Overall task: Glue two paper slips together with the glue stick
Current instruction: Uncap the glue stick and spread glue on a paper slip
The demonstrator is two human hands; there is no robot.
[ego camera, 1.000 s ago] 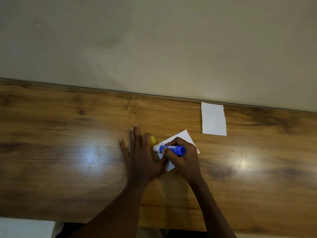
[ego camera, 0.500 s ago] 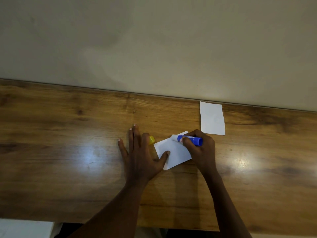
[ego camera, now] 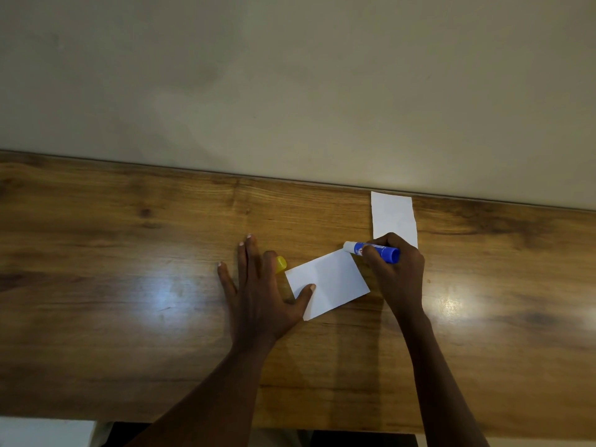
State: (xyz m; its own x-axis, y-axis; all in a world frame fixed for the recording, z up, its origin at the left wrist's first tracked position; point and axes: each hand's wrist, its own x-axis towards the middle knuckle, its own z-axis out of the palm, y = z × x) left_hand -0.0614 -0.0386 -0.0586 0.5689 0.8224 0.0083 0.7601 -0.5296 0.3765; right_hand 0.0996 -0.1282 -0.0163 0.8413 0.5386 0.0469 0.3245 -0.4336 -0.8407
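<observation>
Two bare arms reached out over the table [ego camera: 113,317], a brown wood top with bright spots of light on it.

The left hand [ego camera: 258,298] lay flat on the wood. Its fingers were spread wide and held nothing. Only its thumb [ego camera: 306,293] was on paper. The thumb tip pressed down on the near slip [ego camera: 329,283], close to that slip's left edge. This slip was white and lay turned at a slant, flat on the wood, between the two hands.

Just past the left pointer finger sat a small yellow cap [ego camera: 281,263]. Part of it was hidden behind that finger. It lay just beside the near slip's left corner. I could not tell if cap and paper touched.

The right hand [ego camera: 398,269] was closed tight around the glue stick [ego camera: 371,250]. The stick was blue with a white end. It lay almost flat in the fingers, and its white end stuck out to the left of the knuckles. That end was right at the far corner of the near slip. I could not tell if the glue was touching the paper.

Past the right knuckles lay the far slip [ego camera: 392,217]. It was white too, and it stood long ways, straight up and down. The hand hid its near edge. Its far edge lay at the back of the table, by the plain wall [ego camera: 290,85].
</observation>
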